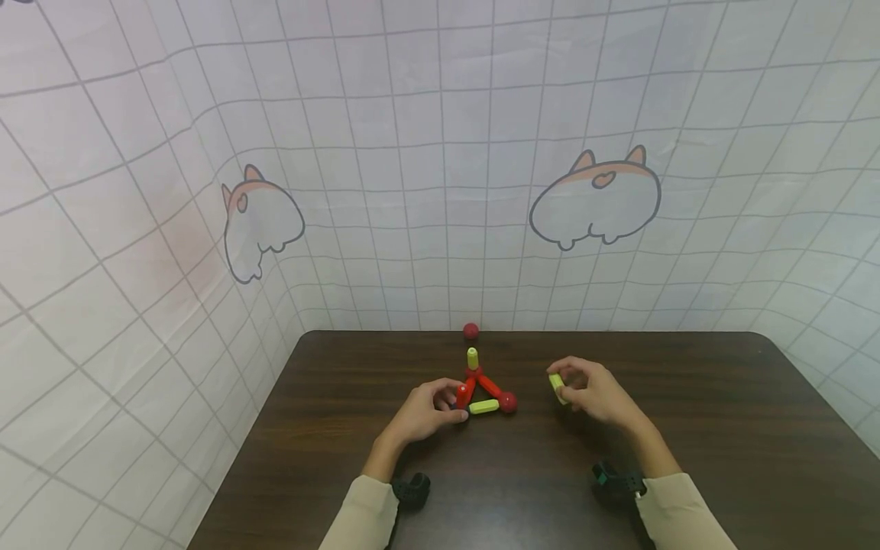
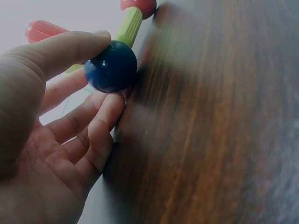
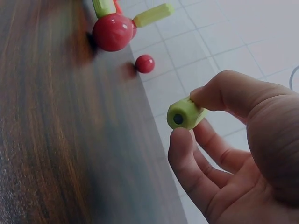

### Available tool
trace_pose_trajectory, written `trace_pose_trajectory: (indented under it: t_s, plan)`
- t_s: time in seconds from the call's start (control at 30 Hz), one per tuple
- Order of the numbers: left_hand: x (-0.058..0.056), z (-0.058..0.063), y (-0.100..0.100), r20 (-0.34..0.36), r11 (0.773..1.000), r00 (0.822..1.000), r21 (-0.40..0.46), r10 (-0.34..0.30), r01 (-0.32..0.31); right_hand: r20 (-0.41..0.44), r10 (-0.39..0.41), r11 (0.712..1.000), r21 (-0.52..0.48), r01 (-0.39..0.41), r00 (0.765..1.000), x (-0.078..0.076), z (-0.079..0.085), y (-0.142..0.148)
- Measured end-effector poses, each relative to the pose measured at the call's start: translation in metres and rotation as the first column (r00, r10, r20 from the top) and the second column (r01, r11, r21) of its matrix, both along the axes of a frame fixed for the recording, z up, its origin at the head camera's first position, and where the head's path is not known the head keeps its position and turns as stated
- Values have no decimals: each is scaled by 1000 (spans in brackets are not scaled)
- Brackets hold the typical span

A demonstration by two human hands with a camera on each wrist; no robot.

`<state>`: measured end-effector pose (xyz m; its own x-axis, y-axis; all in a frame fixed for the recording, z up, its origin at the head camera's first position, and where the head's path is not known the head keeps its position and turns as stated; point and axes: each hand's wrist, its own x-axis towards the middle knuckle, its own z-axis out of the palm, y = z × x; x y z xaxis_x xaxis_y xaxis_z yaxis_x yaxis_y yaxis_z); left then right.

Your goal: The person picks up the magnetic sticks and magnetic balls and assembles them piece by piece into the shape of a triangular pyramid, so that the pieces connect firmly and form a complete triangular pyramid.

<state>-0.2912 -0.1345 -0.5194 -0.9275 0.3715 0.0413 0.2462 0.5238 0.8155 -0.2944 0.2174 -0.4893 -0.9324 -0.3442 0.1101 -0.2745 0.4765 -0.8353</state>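
The right grip (image 1: pixel 593 393) pinches a green rod (image 1: pixel 558 388) whose long axis slants far left to near right; the left grip (image 1: pixel 428 410) pinches a blue ball (image 2: pixel 110 67).

Both forearms (image 1: pixel 653 444) reach forward, set apart — the left hand (image 1: pixel 431 410) grips between thumb and fingers (image 2: pixel 110 108), the right hand (image 1: pixel 595 391) pinches likewise — its rear fingers, partly hidden, seem loosely bent.
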Motion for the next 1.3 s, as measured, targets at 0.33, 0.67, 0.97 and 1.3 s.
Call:
trace_pose_trajectory:
  t_s: [0.33,0.67,0.97,1.3]
  plan:
    - [0,1,1,-1,1000,1000,-6,4,-4,-20,-17,999,-51,16,1000,1,3,-4]
    - [0,1,0,5,1000,1000,-1,0,1,-5,-28,993,-115,27,1000,1,5,-16]
    - [0,1,1,10,1000,1000,1,-1,1,-1,-6,989,-149,6,1000,5,7,-33]
    - [1,1,0,10,1000,1000,-8,-22,22,-44,8,985,-170,-15,999,9,4,-50]
